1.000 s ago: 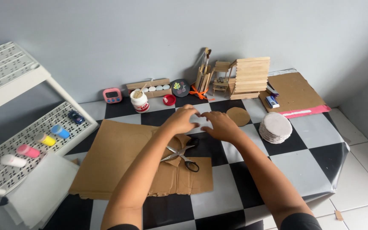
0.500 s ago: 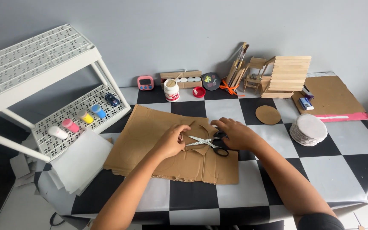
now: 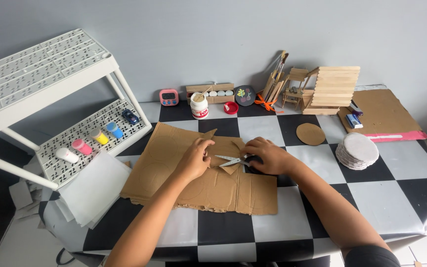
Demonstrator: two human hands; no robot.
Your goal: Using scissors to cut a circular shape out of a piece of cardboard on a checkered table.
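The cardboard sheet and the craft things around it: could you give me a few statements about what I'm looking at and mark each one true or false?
1. The right hand holds scissors over the cardboard sheet. True.
2. The left hand is lifted clear of the cardboard. False: it rests on the sheet, fingers by the cut edge.
3. A loose cardboard disc lies on the table to the right of the sheet. True.
4. The stack of round white pads sits on the white shelf rack. False: it is on the table, at the right.
5. The small paint bottles are on the rack's lower shelf. True.
6. The scissor blades are shut. False: they are parted.
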